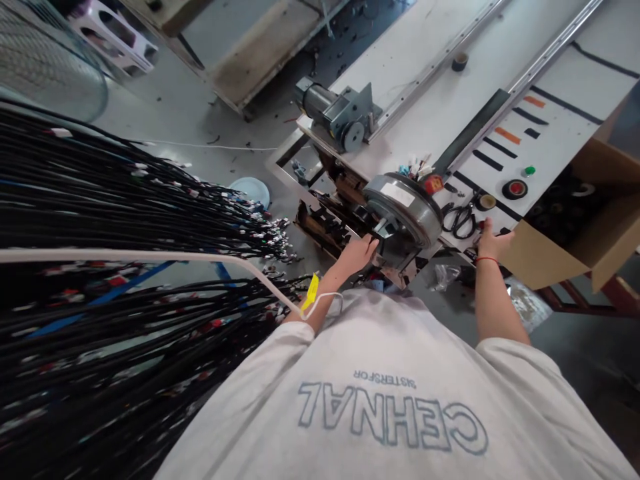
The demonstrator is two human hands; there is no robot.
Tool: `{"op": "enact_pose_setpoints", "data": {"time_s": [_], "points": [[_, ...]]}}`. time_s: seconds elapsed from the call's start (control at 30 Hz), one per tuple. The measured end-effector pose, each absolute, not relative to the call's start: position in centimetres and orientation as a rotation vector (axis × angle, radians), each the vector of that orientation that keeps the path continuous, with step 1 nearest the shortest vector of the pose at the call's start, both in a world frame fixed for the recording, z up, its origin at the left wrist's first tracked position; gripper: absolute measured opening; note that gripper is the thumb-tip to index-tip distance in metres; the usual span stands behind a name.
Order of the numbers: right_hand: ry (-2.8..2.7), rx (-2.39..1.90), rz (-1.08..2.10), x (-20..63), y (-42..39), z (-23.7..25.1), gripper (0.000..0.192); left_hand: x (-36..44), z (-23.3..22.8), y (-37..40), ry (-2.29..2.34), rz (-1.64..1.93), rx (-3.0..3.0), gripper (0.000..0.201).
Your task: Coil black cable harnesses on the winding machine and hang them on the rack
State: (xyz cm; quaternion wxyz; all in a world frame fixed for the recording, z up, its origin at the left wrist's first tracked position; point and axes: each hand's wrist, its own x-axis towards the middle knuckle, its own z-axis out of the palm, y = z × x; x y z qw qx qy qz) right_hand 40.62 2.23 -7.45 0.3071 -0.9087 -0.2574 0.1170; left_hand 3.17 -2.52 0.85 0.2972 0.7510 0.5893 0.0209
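My left hand [357, 256] is closed, its fingers curled together beside a grey round drum-like machine part [406, 208] at the table's corner. Whatever those fingers hold, if anything, is hidden. A white cord with a yellow tag [311, 292] loops around my left wrist. My right hand [494, 243] rests at the table's near edge with its fingers apart. Just beyond it lie black-handled scissors [461, 220] and a roll of tape [486, 202]. Small dark items near this hand's wrist are too unclear to name.
Thick bundles of black cables with white connectors [270, 235] hang at left. A motor unit [333, 113] sits on the white table [400, 73]. Red and green buttons [515, 189] are set near an open cardboard box [553, 257]. Behind stands a wooden bench [260, 53].
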Motion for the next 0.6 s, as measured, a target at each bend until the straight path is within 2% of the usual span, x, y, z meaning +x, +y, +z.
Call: {"op": "enact_pose_setpoints", "data": {"time_s": [0.2, 0.3, 0.4, 0.6], "points": [[-0.692, -2.394, 0.265, 40.4, 2.2, -7.3, 0.070, 3.6, 1.5, -1.9, 1.623, 0.118, 1.942, 0.035], [-0.713, -2.421, 0.261, 40.3, 2.2, -7.0, 0.071, 1.6, 1.5, -2.5, 1.414, 0.274, 1.904, 0.035], [-0.721, -2.448, 0.260, 40.4, 2.2, -7.0, 0.072, -1.2, 1.1, -4.4, 1.286, 0.253, 1.806, 0.040], [-0.793, -2.455, 0.296, 40.9, 2.2, -7.7, 0.077, -3.2, 0.3, -7.4, 1.446, 0.262, 1.665, 0.039]]}}
